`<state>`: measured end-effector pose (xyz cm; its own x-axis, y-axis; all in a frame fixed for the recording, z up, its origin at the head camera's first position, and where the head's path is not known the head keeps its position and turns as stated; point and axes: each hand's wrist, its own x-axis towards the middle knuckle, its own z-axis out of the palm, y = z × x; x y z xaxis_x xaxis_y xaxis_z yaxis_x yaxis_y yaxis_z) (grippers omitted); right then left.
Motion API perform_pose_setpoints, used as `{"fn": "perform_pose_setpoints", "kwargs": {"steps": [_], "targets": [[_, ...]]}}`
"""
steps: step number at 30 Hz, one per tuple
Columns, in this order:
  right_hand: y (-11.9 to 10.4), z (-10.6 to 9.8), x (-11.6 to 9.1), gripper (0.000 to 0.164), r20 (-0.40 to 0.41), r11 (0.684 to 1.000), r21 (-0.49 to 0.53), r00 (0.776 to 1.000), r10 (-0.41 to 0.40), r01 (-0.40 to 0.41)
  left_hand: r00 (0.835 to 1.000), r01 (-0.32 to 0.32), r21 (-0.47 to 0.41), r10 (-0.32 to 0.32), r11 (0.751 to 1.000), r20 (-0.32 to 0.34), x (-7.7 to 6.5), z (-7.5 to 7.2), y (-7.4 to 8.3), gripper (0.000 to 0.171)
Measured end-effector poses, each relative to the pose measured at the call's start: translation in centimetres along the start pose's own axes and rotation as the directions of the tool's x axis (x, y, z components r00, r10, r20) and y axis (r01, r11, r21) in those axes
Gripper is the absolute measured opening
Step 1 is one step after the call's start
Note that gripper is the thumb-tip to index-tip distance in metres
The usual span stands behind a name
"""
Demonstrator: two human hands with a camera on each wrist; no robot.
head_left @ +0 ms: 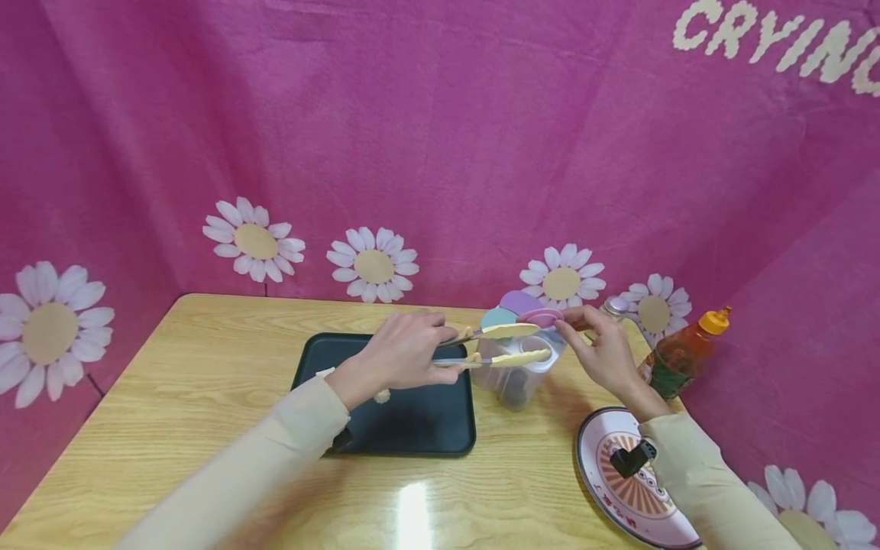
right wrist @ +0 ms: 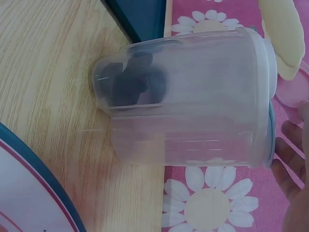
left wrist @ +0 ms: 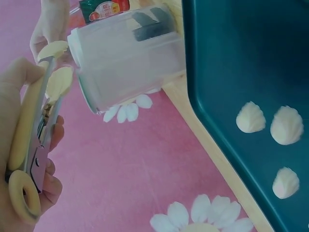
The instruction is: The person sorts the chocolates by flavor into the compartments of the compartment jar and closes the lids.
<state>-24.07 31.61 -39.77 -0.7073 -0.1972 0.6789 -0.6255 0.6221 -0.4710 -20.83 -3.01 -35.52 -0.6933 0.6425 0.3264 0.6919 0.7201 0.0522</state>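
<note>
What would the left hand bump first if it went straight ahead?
Its tongs would probably meet the right hand first, though depth is unclear, so the pink lid might come sooner.

Light wood-grain table, bright glare patch toward the near side. Directly on it: dark rectangular tray, around the middle; clear plastic canister with coloured flip lids, upright, just right of tray; round plate, red sunburst print, dark rim, near right; sauce bottle, orange cap, green label, at right edge; small jar, pale lid, behind, partly hidden.
</note>
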Motion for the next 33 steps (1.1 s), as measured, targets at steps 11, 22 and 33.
{"fn": "perform_pose_setpoints", "kwargs": {"steps": [11,22,33], "targets": [[-0.2,-0.2,0.1,0.012,0.011,1.0,-0.011,1.0,0.023,-0.023,0.995,0.013,0.059,-0.008,0.998,-0.098,-4.3,-0.1,-2.2,0.053],[-0.5,-0.1,0.3,0.012,0.006,1.0,-0.006,1.0,0.026,-0.026,0.97,0.176,0.002,-0.174,0.984,-0.167,-9.6,0.5,-5.0,0.067],[-0.2,-0.1,0.1,0.012,0.015,0.999,-0.013,0.999,0.035,-0.035,0.944,0.312,0.084,-0.299,0.946,-0.136,-13.5,0.5,-8.4,0.078]]}}
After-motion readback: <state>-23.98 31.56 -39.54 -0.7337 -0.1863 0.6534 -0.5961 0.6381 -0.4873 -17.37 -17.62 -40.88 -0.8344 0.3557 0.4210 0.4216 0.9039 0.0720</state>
